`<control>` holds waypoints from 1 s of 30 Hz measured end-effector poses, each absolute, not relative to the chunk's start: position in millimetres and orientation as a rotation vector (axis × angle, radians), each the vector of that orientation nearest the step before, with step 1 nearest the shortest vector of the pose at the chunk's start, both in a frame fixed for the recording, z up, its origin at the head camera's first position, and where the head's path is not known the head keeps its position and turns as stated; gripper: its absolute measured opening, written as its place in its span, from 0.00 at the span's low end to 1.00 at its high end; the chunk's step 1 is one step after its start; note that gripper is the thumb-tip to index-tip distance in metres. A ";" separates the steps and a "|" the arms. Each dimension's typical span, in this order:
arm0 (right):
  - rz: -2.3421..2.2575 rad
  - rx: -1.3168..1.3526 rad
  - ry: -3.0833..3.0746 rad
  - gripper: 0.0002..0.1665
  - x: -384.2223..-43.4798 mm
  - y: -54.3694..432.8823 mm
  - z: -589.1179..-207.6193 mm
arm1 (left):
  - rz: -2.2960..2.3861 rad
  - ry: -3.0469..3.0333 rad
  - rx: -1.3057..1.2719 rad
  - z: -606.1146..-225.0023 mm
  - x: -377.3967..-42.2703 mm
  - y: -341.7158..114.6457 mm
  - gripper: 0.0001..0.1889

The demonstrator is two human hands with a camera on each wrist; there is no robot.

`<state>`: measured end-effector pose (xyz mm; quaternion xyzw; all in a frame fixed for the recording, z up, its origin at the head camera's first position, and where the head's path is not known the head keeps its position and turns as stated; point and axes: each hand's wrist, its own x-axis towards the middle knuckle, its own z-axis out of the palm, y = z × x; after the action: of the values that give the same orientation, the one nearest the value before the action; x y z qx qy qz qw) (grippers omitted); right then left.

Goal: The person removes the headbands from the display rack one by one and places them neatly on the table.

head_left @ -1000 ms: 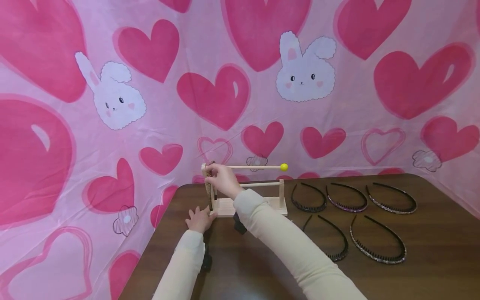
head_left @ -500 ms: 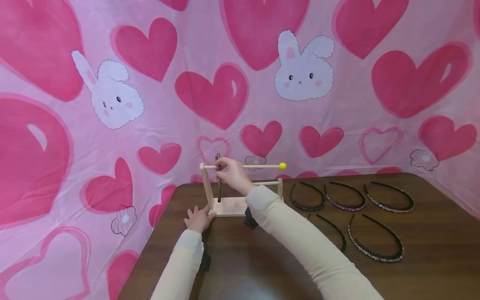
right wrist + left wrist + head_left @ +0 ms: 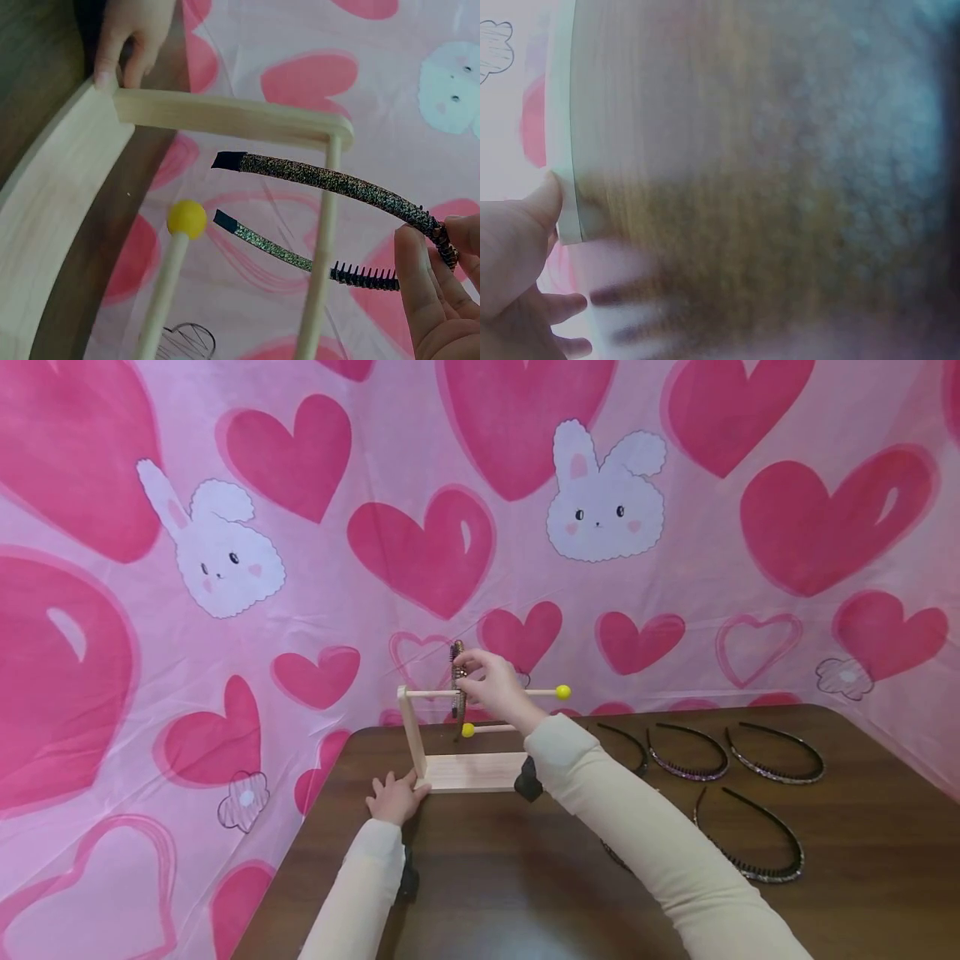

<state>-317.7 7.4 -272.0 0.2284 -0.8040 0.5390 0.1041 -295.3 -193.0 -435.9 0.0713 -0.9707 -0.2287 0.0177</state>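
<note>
My right hand (image 3: 498, 685) pinches a glittery bronze-and-black headband (image 3: 300, 176) by its curved middle, beside small comb teeth. The headband stands nearly upright in the head view, its two ends pointing down past the top rod (image 3: 431, 693) of a pale wooden stand (image 3: 480, 772). In the right wrist view, the rod runs between the headband's two arms. My left hand (image 3: 393, 797) lies at the stand's left end, thumb touching the base's front edge and other fingers spread on the table. The wrist strap hides the base's right part.
A yellow ball (image 3: 562, 692) caps the top rod's right end; another yellow ball (image 3: 468, 730) tips the lower rod. Several dark headbands, including a purple one (image 3: 686, 772) and a silvery one (image 3: 776, 877), lie on the brown table (image 3: 480, 877), partly behind my right sleeve. A pink heart-print cloth hangs behind.
My right hand has moved rightward and up from the stand's left post, bringing the headband along the top rod. The left hand has stayed at the base's corner.
</note>
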 end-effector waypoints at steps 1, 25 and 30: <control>1.602 0.669 -2.364 0.16 -317.6 10.3 -270.2 | -0.700 -3.018 0.220 -436.0 -295.3 -193.0 0.29; 1.617 0.717 -2.223 0.17 -303.1 77.3 -244.1 | -0.650 -3.026 0.209 -441.2 -299.9 -194.7 0.29; 1.589 0.709 -2.203 0.17 -302.0 92.2 -243.4 | -0.655 -3.026 0.211 -441.4 -299.4 -194.4 0.29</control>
<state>-302.0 92.2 -243.4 0.2490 -0.7738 0.5581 0.1666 -299.4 -194.4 -441.4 0.0681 -0.9749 -0.2112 0.0191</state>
